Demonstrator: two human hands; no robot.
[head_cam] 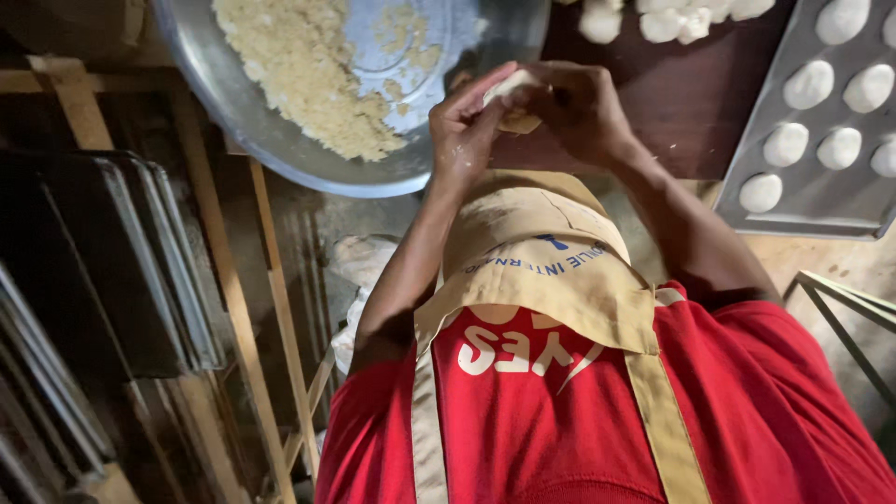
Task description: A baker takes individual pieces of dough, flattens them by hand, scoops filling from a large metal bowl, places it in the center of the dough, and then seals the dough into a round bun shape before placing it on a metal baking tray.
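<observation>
My left hand (464, 131) and my right hand (581, 107) meet above the edge of a dark wooden table (681, 103). Together they pinch a pale piece of dough (511, 93), with the fingers of both closed around it. Most of the dough is hidden by the fingers. Just left of my hands sits a large metal bowl (271, 140) holding a crumbly yellowish filling (299, 65). A red shirt and a tan apron (551, 271) fill the lower frame.
A grey metal tray (803, 201) with several round white dough balls (786, 145) lies at the right. More dough pieces (667, 21) rest on the table at the top. Stacked dark baking trays (140, 261) stand in a wooden rack (229, 299) at the left.
</observation>
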